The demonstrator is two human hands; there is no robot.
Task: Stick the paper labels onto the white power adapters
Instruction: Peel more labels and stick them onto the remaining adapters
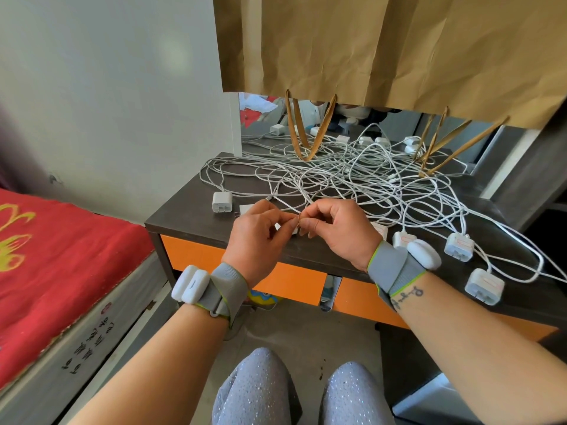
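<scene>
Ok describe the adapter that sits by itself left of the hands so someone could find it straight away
Start at the dark tabletop with orange drawer fronts beside the red bed. Near its left front corner, just left of the left hand, lies one white power adapter. Its face looks plain white, whereas the adapters grouped on the right carry red-printed labels.

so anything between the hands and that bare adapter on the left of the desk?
Nothing visible. The left hand and right hand pinch something small together, too small to identify. The bare adapter lies on open desk beyond the left hand; the cable tangle sits behind and to its right.
</scene>
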